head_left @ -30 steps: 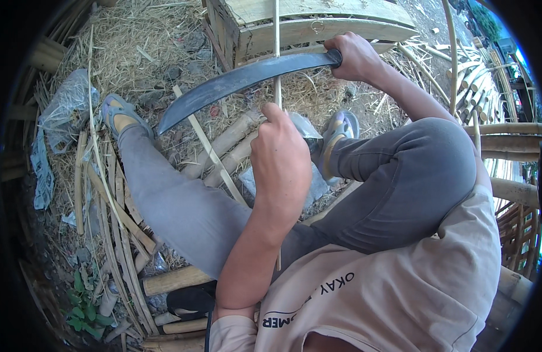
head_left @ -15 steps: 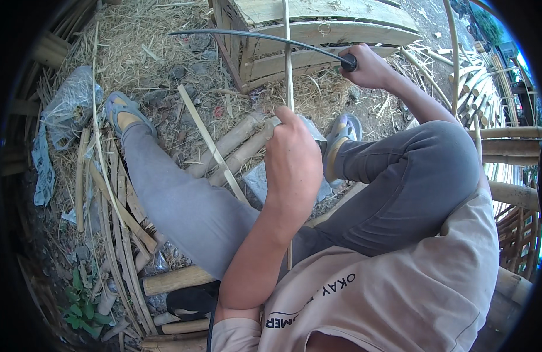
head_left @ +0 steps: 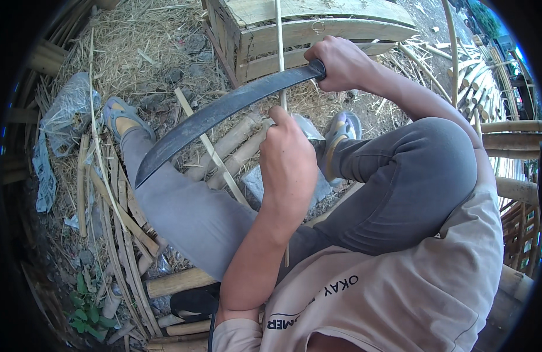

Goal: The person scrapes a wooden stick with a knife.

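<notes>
The left hand [head_left: 288,161] is curled into a fist around a slim pale strip [head_left: 280,44], with no gap showing between fingers and palm; the strip stands nearly upright in the view, running from beside the slatted wooden crate [head_left: 324,35] down through the fist, its lower end showing past the forearm near the lap; the right hand [head_left: 341,66] is wrapped firmly about the dark handle of a long curved knife [head_left: 224,111], whose blade sweeps to the left and crosses the strip just beyond the left fist; whether the edge touches the strip or only passes in front of it, I cannot tell; the blade's tip lies over the left trouser leg [head_left: 180,205] in the view, though the height between them is unclear; the strip looks light, springy and fairly stiff along its length, likely bamboo, and its edges may be sharp or splintery, so a snug hold well back from the blade would suit it; the knife looks rigid and heavy toward its broad blade, best taken by the handle alone; a second, wider slat [head_left: 203,138] slants across bamboo poles [head_left: 239,144] near the feet, with a grey block [head_left: 254,183] just beside them.
</notes>
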Available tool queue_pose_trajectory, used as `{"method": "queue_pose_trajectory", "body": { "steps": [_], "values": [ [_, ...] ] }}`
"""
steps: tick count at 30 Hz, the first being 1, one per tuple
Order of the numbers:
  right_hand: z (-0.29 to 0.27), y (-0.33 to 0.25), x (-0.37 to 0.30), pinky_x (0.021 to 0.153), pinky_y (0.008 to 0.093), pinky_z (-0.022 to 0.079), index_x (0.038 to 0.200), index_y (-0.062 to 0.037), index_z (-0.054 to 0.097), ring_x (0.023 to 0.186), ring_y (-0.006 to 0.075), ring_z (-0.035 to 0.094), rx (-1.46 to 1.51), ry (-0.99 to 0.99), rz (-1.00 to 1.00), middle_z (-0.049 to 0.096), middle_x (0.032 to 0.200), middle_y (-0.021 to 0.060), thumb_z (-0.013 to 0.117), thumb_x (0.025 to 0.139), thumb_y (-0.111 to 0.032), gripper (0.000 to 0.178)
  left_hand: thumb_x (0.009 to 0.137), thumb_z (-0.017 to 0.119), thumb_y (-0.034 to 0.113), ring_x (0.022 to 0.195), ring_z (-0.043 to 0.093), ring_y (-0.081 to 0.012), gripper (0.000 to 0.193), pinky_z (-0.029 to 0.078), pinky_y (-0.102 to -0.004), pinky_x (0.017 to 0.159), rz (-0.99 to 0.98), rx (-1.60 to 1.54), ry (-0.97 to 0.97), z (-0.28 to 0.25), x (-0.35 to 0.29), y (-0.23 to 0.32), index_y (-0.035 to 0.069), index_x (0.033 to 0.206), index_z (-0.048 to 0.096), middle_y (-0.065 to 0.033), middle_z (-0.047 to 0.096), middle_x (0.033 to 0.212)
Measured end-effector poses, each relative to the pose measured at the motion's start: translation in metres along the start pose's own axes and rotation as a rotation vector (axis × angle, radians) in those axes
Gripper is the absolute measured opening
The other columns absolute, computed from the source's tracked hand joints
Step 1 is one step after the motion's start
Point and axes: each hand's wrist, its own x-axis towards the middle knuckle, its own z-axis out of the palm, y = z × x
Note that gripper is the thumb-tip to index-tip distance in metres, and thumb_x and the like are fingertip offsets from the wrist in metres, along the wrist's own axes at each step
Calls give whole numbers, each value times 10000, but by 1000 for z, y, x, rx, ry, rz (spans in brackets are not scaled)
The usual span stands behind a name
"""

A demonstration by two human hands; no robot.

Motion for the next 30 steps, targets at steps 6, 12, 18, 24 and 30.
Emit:
{"method": "queue_pose_trajectory", "body": {
  "steps": [6,12,18,24,30],
  "values": [
    [10,2,-4,761,450,563,960,-12,743,808,394,690,85,36,46,701,808,214,714,596,-123,382,1012,430,38,808,695,-451,163,584,-479,676,-14,-3,-9,0,-2,5,-119,1043,462,-311,649,801],
    [23,23,-5,781,448,562,944,-9,737,827,389,690,117,107,90,706,832,221,722,607,-131,360,1024,426,55,801,695,-446,169,581,-480,661,-16,-38,-11,-6,-5,7,-107,1047,466,-304,647,794],
    [37,62,-4,716,444,525,927,51,715,740,400,680,139,209,233,663,753,267,652,662,-70,299,1023,429,58,757,699,-430,179,578,-481,633,-30,-12,-12,-13,-7,7,-114,1046,473,-292,651,776],
    [27,101,-25,692,445,535,808,26,699,659,370,670,169,154,371,644,669,231,614,698,-61,164,1007,443,38,753,701,-434,169,587,-470,633,-27,-9,-55,-14,-12,2,-126,1040,471,-287,654,763],
    [24,58,-17,665,430,515,824,50,691,674,357,671,314,138,90,665,718,232,643,733,-88,173,1030,427,91,745,675,-466,208,526,-525,598,-36,-62,11,-5,-9,-1,-98,1001,509,-297,648,762]
  ]
}}
